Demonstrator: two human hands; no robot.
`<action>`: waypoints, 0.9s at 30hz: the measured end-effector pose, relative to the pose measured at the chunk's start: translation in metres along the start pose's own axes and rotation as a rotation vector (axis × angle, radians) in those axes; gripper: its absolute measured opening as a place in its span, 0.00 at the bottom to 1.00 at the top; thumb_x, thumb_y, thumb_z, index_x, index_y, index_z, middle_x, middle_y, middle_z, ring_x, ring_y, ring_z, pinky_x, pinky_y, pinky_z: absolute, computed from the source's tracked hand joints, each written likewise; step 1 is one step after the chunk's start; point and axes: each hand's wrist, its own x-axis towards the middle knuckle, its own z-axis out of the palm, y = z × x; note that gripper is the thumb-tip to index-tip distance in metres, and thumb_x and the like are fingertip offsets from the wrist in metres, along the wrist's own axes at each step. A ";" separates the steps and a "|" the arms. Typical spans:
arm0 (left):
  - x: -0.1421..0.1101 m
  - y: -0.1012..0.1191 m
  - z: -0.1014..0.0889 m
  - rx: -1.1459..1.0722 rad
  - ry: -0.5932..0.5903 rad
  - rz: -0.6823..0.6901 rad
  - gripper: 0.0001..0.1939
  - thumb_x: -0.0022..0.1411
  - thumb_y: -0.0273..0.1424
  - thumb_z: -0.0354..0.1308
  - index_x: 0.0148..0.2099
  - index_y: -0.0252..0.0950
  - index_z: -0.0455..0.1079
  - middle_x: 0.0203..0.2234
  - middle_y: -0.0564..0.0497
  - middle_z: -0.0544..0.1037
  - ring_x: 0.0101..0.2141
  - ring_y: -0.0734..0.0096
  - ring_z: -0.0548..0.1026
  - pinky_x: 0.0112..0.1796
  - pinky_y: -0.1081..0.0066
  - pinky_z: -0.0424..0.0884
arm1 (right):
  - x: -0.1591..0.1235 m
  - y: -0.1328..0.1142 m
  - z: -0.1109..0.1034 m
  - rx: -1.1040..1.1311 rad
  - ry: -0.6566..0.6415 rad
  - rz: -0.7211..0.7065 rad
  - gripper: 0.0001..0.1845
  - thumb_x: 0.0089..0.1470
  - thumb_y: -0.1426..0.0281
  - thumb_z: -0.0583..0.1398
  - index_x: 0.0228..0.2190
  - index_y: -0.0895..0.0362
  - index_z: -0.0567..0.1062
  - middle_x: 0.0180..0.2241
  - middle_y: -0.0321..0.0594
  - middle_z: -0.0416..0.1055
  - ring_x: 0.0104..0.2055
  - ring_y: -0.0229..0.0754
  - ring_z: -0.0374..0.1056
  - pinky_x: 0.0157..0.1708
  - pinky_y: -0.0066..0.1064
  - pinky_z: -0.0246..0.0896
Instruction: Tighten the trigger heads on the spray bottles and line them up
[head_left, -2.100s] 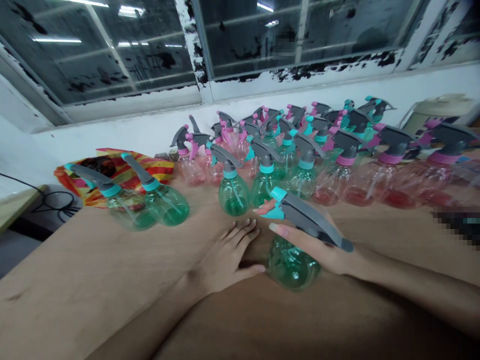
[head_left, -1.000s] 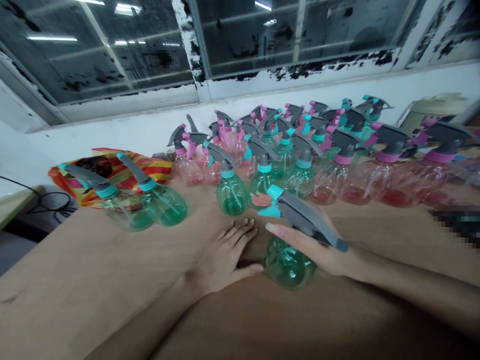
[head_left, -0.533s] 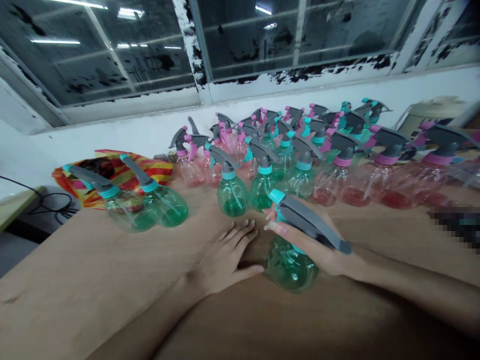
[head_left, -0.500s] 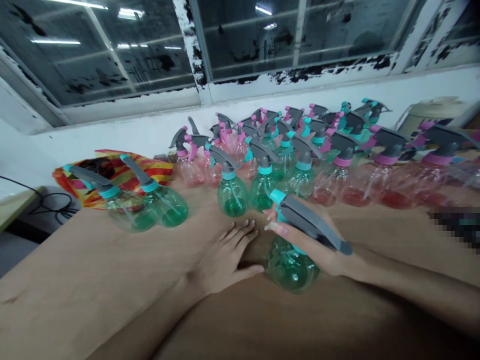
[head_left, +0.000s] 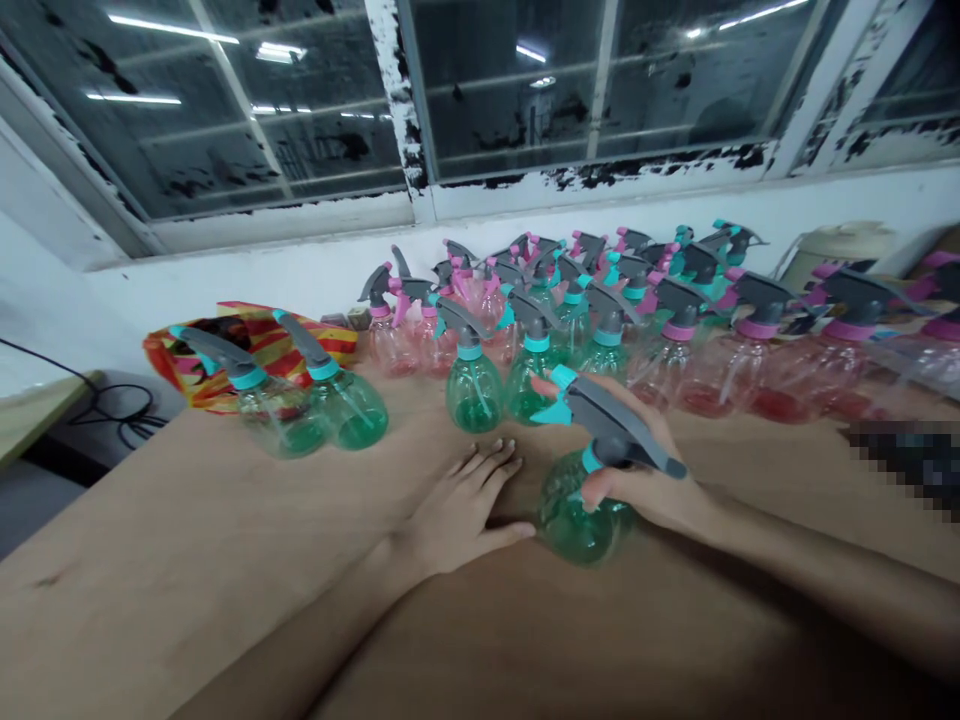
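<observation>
My right hand [head_left: 651,480] is wrapped round the neck of a green spray bottle [head_left: 577,510] with a grey and teal trigger head [head_left: 607,420]. The bottle stands on the brown table [head_left: 187,560]. My left hand [head_left: 461,510] lies flat on the table just left of the bottle, fingers stretched out, thumb close to the bottle's base. Nothing is in the left hand.
Two green bottles [head_left: 330,395] stand apart at the left. Several green and pink spray bottles [head_left: 600,320] crowd the back and right of the table under the window. A striped red and yellow bag [head_left: 247,340] lies at the back left. A cable [head_left: 127,420] hangs beyond the left edge.
My right hand has shifted its grip down from the trigger head to the bottle's neck. The view has tilted slightly. The left hand has stayed flat on the table.
</observation>
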 end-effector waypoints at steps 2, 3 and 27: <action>0.000 0.001 -0.001 0.002 0.004 -0.010 0.38 0.64 0.54 0.47 0.64 0.29 0.54 0.62 0.39 0.60 0.62 0.55 0.56 0.60 0.55 0.51 | -0.003 -0.001 -0.001 -0.001 0.028 0.010 0.39 0.35 0.52 0.69 0.49 0.49 0.68 0.26 0.32 0.72 0.23 0.41 0.66 0.21 0.32 0.61; -0.001 0.002 -0.001 0.001 0.010 -0.014 0.39 0.64 0.54 0.47 0.65 0.29 0.54 0.61 0.39 0.61 0.62 0.55 0.56 0.60 0.55 0.51 | -0.005 -0.002 -0.002 -0.020 0.044 0.002 0.40 0.34 0.53 0.70 0.50 0.48 0.68 0.32 0.35 0.74 0.29 0.43 0.69 0.27 0.34 0.65; -0.134 -0.043 -0.006 0.114 0.152 -0.237 0.28 0.69 0.47 0.44 0.63 0.35 0.58 0.62 0.45 0.60 0.62 0.59 0.57 0.59 0.57 0.53 | 0.023 -0.016 0.085 -0.369 -0.064 -0.069 0.19 0.53 0.54 0.60 0.39 0.55 0.76 0.39 0.43 0.77 0.41 0.51 0.73 0.42 0.45 0.65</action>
